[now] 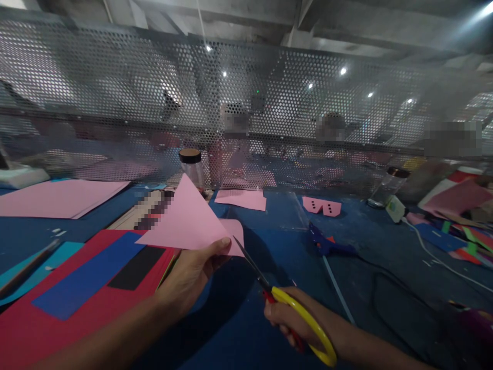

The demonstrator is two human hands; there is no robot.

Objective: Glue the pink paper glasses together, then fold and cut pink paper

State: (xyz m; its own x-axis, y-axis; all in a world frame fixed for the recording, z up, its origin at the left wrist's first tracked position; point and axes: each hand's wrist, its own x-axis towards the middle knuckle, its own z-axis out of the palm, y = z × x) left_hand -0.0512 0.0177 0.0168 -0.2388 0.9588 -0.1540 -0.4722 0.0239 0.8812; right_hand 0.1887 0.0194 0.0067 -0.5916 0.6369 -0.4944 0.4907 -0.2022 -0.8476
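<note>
My left hand (200,267) pinches a sheet of pink paper (185,221) near its lower right part, thumb on top. The sheet is raised above the table, with a pointed corner upward and a curled edge at the right. Closed around the handles of a pair of scissors (298,313), one yellow and one red, is my right hand (287,316). The scissors' blades point up and left, and their tips reach the paper just right of my left thumb. Whether the blades are parted is hard to make out.
Red sheets (96,267) carrying a blue strip (87,277) and a black piece (136,268) lie left. A blue glue gun (333,245) with its cord lies right. Behind are glass jars (387,187), a pink cutout (321,206) and a perforated metal screen (127,103). Coloured scraps (462,239) sit far right.
</note>
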